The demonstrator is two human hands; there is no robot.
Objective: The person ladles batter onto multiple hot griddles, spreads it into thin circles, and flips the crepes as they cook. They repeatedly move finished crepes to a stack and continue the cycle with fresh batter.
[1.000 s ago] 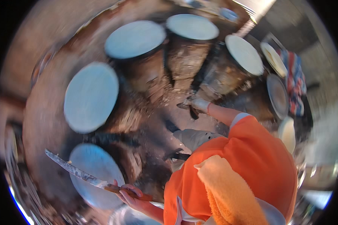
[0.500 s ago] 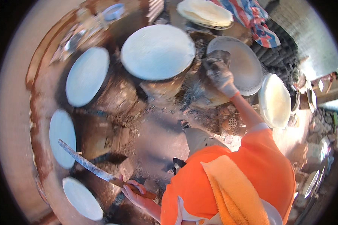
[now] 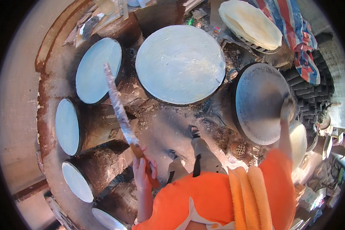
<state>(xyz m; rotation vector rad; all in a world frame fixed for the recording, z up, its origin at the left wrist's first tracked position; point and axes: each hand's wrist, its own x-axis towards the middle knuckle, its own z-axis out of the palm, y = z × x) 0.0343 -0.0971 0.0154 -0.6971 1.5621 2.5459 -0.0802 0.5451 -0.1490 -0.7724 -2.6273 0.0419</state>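
Note:
My left hand point(image 3: 143, 168) grips the wooden handle of a long flat spatula point(image 3: 120, 109), its crusted blade pointing up and away over the round griddles. My right hand point(image 3: 287, 108) reaches out to the dark bare griddle point(image 3: 257, 103) on the right and rests on its right side; it is blurred, and what it holds I cannot tell. A big round griddle point(image 3: 180, 63) coated with pale batter sits straight ahead. I wear an orange shirt with a yellow towel point(image 3: 253, 195) over my right shoulder.
Several more batter-coated griddles point(image 3: 97, 71) curve round on the left on clay stoves. A stack of thin round sheets point(image 3: 249, 23) lies on a rack at the top right beside a striped cloth point(image 3: 301, 34). Dark tiles are stacked at far right.
The spatula has swung from lying low and leftward to pointing up over the griddles. My right hand has moved from the griddle's upper left part to its right side. The view has shifted.

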